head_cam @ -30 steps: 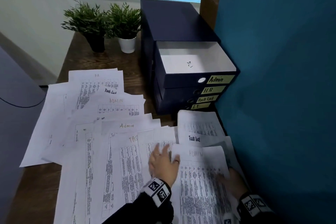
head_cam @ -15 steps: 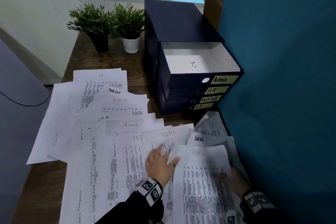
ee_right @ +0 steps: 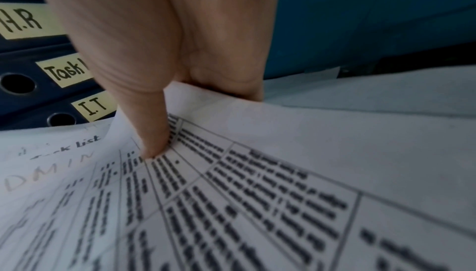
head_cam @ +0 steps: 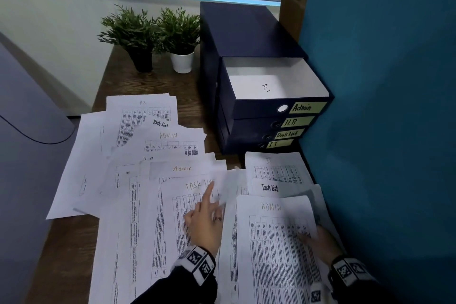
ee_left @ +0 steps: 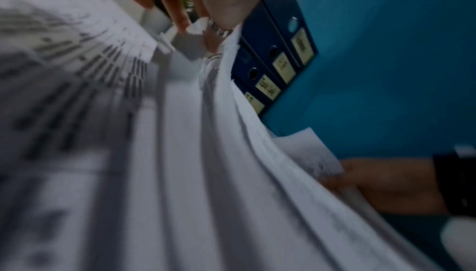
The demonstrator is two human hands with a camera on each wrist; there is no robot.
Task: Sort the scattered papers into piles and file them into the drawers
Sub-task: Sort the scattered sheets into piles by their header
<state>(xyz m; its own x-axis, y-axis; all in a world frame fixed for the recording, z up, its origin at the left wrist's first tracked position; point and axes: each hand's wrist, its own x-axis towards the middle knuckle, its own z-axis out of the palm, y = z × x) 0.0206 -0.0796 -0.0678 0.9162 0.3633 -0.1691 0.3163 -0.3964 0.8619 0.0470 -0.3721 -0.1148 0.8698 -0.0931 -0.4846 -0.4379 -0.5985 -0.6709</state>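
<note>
Printed sheets (head_cam: 158, 145) headed Admin, HR and Task List lie scattered over the wooden desk (head_cam: 150, 81). My left hand (head_cam: 206, 222) lies on them with its index finger stretched out, the other fingers pinching the edge of a blurred sheet (head_cam: 223, 187). My right hand (head_cam: 318, 239) holds an ADMIN sheet (head_cam: 271, 249) at its right edge; in the right wrist view the thumb (ee_right: 144, 112) presses on top of this ADMIN sheet (ee_right: 231, 194), fingers underneath. The dark blue drawer unit (head_cam: 246, 32) stands behind, its top Admin drawer (head_cam: 259, 108) pulled open with a sheet inside.
Below the Admin drawer are shut drawers labelled H.R, Task List and IT. A teal partition (head_cam: 382, 106) runs close along the right. Two potted plants (head_cam: 158, 32) stand at the back of the desk. A Task List sheet (head_cam: 271, 187) lies before the drawers.
My left hand has slid forward and stretched out its index finger, dragging a sheet to the right. The sheets in front of the drawers have settled flat. My right hand keeps its hold.
</note>
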